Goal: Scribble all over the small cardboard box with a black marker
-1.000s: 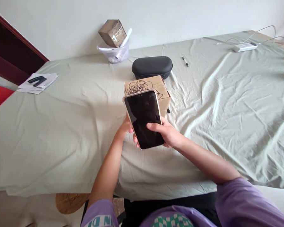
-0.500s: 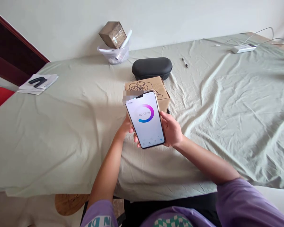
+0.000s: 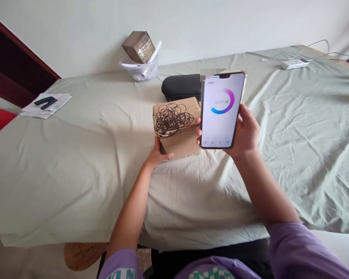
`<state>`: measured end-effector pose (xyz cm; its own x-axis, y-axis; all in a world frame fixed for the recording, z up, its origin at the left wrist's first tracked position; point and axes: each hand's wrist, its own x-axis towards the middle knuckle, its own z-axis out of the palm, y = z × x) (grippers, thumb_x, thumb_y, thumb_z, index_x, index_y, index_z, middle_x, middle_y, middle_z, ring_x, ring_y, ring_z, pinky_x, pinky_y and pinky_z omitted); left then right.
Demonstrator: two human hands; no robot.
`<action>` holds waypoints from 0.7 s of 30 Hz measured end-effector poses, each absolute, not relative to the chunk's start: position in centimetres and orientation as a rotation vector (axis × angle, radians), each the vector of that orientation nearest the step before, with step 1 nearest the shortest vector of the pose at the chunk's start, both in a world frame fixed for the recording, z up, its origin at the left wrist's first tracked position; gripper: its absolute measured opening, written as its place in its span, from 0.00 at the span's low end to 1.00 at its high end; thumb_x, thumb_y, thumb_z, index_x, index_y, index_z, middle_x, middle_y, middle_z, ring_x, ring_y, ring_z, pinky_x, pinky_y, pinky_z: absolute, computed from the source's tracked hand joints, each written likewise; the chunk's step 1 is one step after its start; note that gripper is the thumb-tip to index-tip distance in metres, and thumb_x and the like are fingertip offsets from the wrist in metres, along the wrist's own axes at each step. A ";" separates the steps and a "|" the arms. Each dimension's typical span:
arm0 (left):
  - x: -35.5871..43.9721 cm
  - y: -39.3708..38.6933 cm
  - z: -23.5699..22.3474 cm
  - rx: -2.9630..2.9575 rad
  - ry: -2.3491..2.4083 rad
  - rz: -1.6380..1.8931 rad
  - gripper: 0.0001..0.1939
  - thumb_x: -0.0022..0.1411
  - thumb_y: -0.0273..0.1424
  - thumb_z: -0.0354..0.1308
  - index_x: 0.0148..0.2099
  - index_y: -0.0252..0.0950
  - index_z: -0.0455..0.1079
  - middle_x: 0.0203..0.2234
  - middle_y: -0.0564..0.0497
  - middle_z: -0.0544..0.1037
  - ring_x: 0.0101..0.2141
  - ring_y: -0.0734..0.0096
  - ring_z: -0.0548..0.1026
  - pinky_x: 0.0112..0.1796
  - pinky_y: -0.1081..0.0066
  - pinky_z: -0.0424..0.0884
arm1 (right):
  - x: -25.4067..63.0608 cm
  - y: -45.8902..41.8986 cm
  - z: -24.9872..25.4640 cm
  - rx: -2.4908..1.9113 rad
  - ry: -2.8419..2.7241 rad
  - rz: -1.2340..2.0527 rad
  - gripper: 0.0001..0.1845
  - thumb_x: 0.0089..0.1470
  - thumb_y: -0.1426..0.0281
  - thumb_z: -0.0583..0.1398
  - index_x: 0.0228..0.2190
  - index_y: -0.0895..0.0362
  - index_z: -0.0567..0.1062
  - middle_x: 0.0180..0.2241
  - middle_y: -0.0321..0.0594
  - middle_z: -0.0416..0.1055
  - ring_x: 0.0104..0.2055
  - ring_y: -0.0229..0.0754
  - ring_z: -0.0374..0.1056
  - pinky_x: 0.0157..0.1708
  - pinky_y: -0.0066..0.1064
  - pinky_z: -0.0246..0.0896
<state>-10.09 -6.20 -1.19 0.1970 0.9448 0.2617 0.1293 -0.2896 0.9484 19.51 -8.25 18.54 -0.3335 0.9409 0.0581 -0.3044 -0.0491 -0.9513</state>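
My right hand (image 3: pixel 244 133) grips a smartphone (image 3: pixel 222 109) upright, raised to the right of a cardboard box. Its lit screen shows a coloured ring with a timer. The brown cardboard box (image 3: pixel 177 126), its top scribbled over in black, rests on the green sheet. My left hand (image 3: pixel 158 154) holds the box at its lower left corner, thumb against the front face.
A black oval case (image 3: pixel 180 87) lies behind the box. At the far wall stands a clear bin (image 3: pixel 139 69) with a small box on top. Papers with a black stapler (image 3: pixel 45 102) lie at the left, and a white power strip (image 3: pixel 293 63) at the far right.
The phone's dark screen lit up. My right hand then lifted it up and to the right, away from the box. My left hand let go of the phone and took the box.
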 end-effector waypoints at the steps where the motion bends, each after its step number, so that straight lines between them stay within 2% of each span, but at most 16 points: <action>1: -10.2 -6.2 -1.0 1.618 1.046 1.182 0.69 0.48 0.56 0.81 0.78 0.38 0.46 0.70 0.27 0.66 0.70 0.34 0.67 0.69 0.37 0.65 | 20.2 -7.8 18.8 -0.839 -1.236 1.509 0.48 0.61 0.29 0.48 0.63 0.48 0.73 0.50 0.48 0.82 0.49 0.60 0.82 0.43 0.53 0.80; 4: -10.3 -6.5 -1.0 1.638 1.055 1.153 0.70 0.48 0.53 0.82 0.78 0.39 0.43 0.70 0.27 0.65 0.71 0.35 0.66 0.71 0.39 0.62 | 21.8 -6.6 19.0 -0.922 -1.258 1.329 0.49 0.57 0.28 0.49 0.63 0.49 0.73 0.51 0.51 0.82 0.50 0.63 0.81 0.43 0.56 0.80; 8: -10.3 -6.6 -1.3 1.657 1.064 1.154 0.67 0.48 0.53 0.81 0.76 0.40 0.46 0.69 0.29 0.66 0.70 0.35 0.66 0.71 0.40 0.62 | 23.4 -4.8 17.7 -0.965 -1.251 1.250 0.48 0.58 0.30 0.48 0.61 0.50 0.74 0.52 0.52 0.82 0.51 0.62 0.81 0.45 0.55 0.80; 12: -10.3 -6.5 -1.3 1.666 1.051 1.168 0.65 0.49 0.54 0.80 0.76 0.40 0.47 0.70 0.29 0.65 0.71 0.35 0.65 0.71 0.40 0.62 | 24.5 -1.4 13.8 -0.996 -1.249 1.310 0.49 0.59 0.32 0.47 0.62 0.54 0.73 0.49 0.54 0.82 0.49 0.62 0.82 0.45 0.54 0.80; 14: -10.3 -6.5 -1.3 1.666 1.045 1.171 0.65 0.48 0.54 0.80 0.75 0.39 0.48 0.71 0.29 0.64 0.72 0.33 0.64 0.72 0.39 0.60 | 24.8 0.7 10.9 -1.012 -1.238 1.352 0.46 0.61 0.35 0.47 0.61 0.55 0.74 0.46 0.53 0.82 0.48 0.61 0.82 0.45 0.53 0.79; 17: -10.5 -6.5 -1.3 1.658 1.035 1.169 0.64 0.48 0.54 0.80 0.75 0.39 0.48 0.71 0.28 0.63 0.72 0.32 0.63 0.73 0.37 0.59 | 25.2 3.4 6.7 -1.308 -1.178 1.138 0.42 0.63 0.35 0.46 0.52 0.54 0.78 0.38 0.51 0.80 0.44 0.57 0.81 0.42 0.49 0.78; 21: -10.6 -6.6 -1.4 1.636 1.011 1.147 0.63 0.49 0.54 0.79 0.75 0.38 0.49 0.70 0.28 0.65 0.71 0.32 0.66 0.71 0.36 0.61 | 25.9 4.2 3.9 -1.620 -1.187 0.893 0.31 0.63 0.42 0.53 0.43 0.55 0.79 0.30 0.48 0.75 0.40 0.57 0.77 0.40 0.49 0.77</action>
<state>-10.56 -6.61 -1.40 0.2451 0.9363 0.2517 0.1328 -0.2896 0.9479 25.93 4.18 3.87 0.2748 0.9608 -0.0379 0.3024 -0.1238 -0.9451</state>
